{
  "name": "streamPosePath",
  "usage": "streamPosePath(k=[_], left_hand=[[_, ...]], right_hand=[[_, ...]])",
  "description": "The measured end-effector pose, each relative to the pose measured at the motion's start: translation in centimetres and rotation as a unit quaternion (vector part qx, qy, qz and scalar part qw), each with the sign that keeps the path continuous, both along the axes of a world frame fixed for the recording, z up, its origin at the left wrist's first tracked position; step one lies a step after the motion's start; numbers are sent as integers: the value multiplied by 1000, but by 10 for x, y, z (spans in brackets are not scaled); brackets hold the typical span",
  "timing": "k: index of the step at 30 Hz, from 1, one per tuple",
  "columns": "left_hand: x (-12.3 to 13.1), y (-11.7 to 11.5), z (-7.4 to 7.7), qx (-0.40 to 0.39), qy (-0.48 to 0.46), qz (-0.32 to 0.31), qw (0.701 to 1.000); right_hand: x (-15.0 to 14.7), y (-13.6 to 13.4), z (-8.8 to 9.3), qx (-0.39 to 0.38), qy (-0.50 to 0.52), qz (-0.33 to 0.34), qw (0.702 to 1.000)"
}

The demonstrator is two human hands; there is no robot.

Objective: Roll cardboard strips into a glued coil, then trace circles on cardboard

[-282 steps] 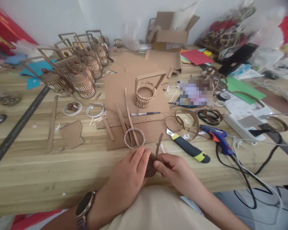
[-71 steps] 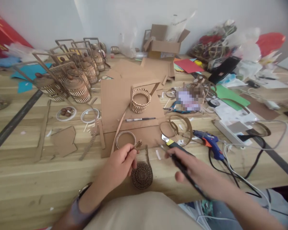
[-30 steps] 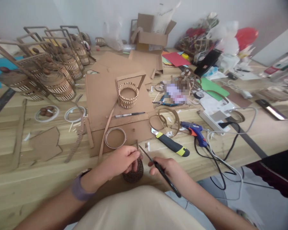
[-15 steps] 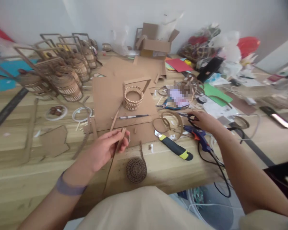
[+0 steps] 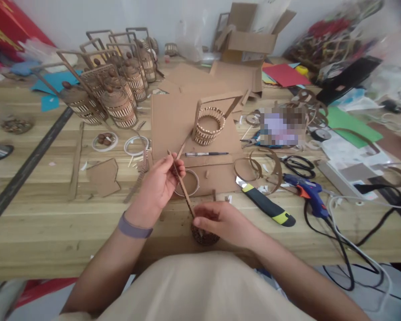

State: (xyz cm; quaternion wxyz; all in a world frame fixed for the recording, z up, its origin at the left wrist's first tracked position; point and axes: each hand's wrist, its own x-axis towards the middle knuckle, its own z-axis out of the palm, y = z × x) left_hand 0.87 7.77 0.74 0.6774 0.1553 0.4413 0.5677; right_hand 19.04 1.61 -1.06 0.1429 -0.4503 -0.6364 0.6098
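A narrow brown cardboard strip [image 5: 184, 189] slants between my two hands. My left hand [image 5: 158, 185] pinches its upper part between thumb and fingers. Thumb and fingertips of my right hand [image 5: 225, 223] close on the lower end. Just beneath that hand lies a rolled coil of corrugated cardboard [image 5: 205, 238], partly covered by it. A pale ring [image 5: 196, 186] rests beside my left fingers. Beyond them, a small slatted basket with a square handle [image 5: 205, 133] stands on a cardboard sheet [image 5: 167, 120], with a pen [image 5: 207, 154] in front.
To the right lie a utility knife [image 5: 265, 203] with its blade out, black-handled scissors [image 5: 299, 166] and a blue glue gun [image 5: 309, 191] with trailing cables. Several lidded slatted buckets [image 5: 120, 107] stand at back left. An open cardboard box [image 5: 250, 42] is at the back.
My right hand has let go of the scissors, now lying on the table, and moved left to the strip's lower end. The view has shifted left.
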Motion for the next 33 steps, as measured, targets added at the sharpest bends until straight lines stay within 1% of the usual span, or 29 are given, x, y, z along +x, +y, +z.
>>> streamPosePath(k=[1,3,4,6,8,10,13,16,18,20,22,24,26,27,28,29,31,33], left_hand=[[0,0,-1,4,6,8,1000],[0,-4,-2,13,17,19,1000],[0,-7,-3,19,23,18,999],[2,-17,-4,33,48,-8,998],[4,-30,-7,42,97,-72,992],[4,-43,-10,34,148,-139,979],[3,-57,-12,20,182,-187,965],[3,-61,-9,33,203,-188,960],[3,-59,-6,41,245,-165,954],[3,-58,-3,44,270,-146,951],[3,-59,-3,48,231,-157,959],[3,-62,-5,59,157,-189,968],[2,-64,-6,64,106,-210,970],[2,-66,-7,64,95,-208,971],[2,-66,-8,60,92,-198,974],[2,-67,-8,53,93,-182,977],[2,-66,-8,39,99,-148,983],[2,-65,-8,30,105,-122,987]], right_hand=[[-8,-3,-4,-52,39,-14,998],[-14,-4,-8,-123,84,-37,988],[-13,-3,-9,-145,100,-46,983],[-10,0,-6,-167,130,-57,976],[-7,3,-1,-172,151,-66,971],[-6,4,3,-169,163,-69,970],[-7,3,6,-163,170,-69,969],[-9,0,6,-152,157,-74,973],[-10,-3,6,-141,140,-79,977],[-10,-5,5,-151,145,-87,974],[-11,-6,4,-191,183,-110,958],[-11,-7,3,-237,233,-132,934],[-11,-8,2,-266,260,-128,920],[-10,-8,3,-262,259,-121,922],[-10,-8,3,-242,247,-119,931],[-9,-8,4,-204,225,-122,945],[-6,-10,7,-93,162,-145,972],[-3,-12,10,33,96,-164,981]])
